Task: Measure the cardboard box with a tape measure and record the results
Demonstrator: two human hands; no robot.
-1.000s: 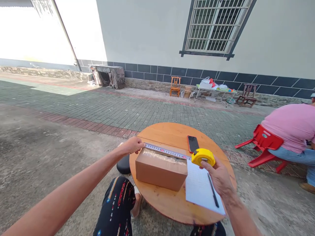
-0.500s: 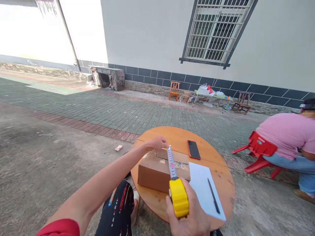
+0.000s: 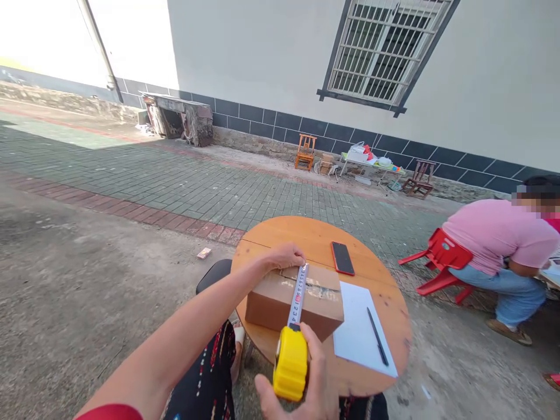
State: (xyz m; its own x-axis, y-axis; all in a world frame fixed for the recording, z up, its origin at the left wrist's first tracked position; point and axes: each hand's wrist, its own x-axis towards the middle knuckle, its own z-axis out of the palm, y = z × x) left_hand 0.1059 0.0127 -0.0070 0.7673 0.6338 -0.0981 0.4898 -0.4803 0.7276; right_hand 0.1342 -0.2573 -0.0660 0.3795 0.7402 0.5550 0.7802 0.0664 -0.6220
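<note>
A brown cardboard box (image 3: 280,300) lies on a round wooden table (image 3: 306,236). My left hand (image 3: 286,255) pinches the end of a white measuring tape (image 3: 298,294) at the box's far edge. The tape runs across the box top, front to back. My right hand (image 3: 306,388) grips the yellow tape measure case (image 3: 290,363) at the near edge of the table. A white sheet of paper (image 3: 359,332) with a black pen (image 3: 377,344) on it lies right of the box. A phone (image 3: 342,257) with a red rim lies behind the box.
A person in a pink shirt (image 3: 496,233) sits on a red plastic chair (image 3: 441,259) to the right. A dark stool (image 3: 212,273) stands left of the table. Small chairs and a low table with items (image 3: 370,163) line the far wall. Concrete and brick paving surround the table.
The tape ran along the box's length a second ago; it now runs across the box's width. My right hand brought the yellow case toward me, and my left hand moved right along the far edge.
</note>
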